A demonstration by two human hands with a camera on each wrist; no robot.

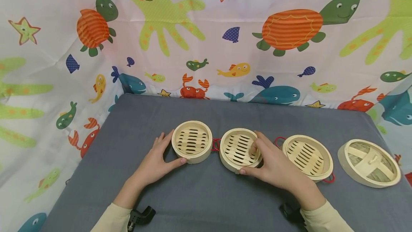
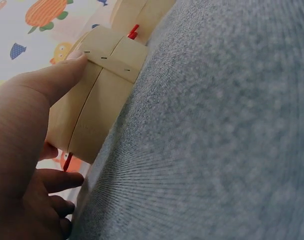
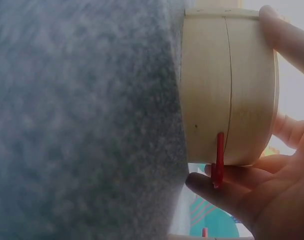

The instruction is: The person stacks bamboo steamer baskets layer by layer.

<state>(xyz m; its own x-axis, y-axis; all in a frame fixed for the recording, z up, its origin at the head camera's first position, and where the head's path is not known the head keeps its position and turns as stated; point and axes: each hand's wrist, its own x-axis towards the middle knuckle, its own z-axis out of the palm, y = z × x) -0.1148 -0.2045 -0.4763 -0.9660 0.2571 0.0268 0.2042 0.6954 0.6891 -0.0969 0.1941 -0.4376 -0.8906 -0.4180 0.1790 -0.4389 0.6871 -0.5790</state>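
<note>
Two round bamboo steamer baskets with slatted bottoms stand side by side on the grey cloth in the head view. My left hand (image 1: 155, 163) holds the left steamer basket (image 1: 192, 157), thumb at its front wall and forefinger at its far left side. In the left wrist view the thumb (image 2: 56, 77) lies against the basket's wall (image 2: 99, 102), other fingers spread beside it. The middle steamer basket (image 1: 233, 165) is gripped by my right hand (image 1: 273, 162), thumb at the front rim and a finger bent inside. Red loops (image 1: 216, 144) lie between these two baskets.
Right of my right hand stands a third slatted steamer basket (image 1: 304, 155) with red loops, partly behind the wrist. Farther right sits a woven bamboo lid (image 1: 370, 164). A sea-animal printed curtain (image 1: 219, 20) borders the grey cloth (image 1: 206, 203) at the back and sides.
</note>
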